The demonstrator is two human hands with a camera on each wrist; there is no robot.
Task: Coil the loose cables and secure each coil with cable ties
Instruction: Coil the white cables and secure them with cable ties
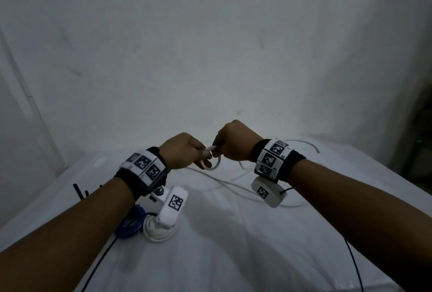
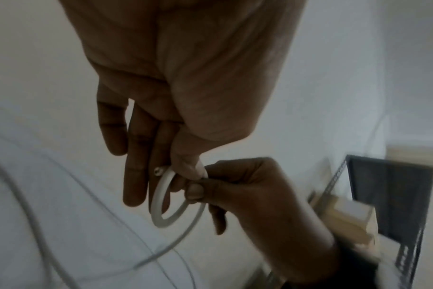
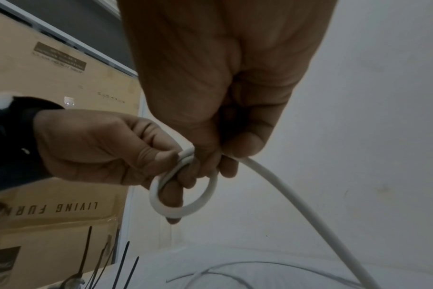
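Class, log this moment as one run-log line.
stage: coiling | left hand: pinches white cable loop | right hand: grips same cable | done: blue coil, white coil | ties: unused

Both forearms are bare, with no sleeves. Each wrist wears a black band (image 1: 131, 180) faced with white blocks printed with black square-code markers (image 1: 143, 163), and the right band (image 1: 292, 163) carries the same. Under each wrist hangs a white camera pod (image 1: 173, 208) bearing one marker; the left pod's bracket shows a silver screw (image 1: 160, 190), and a thin black cable leaves the right pod (image 1: 268, 194).
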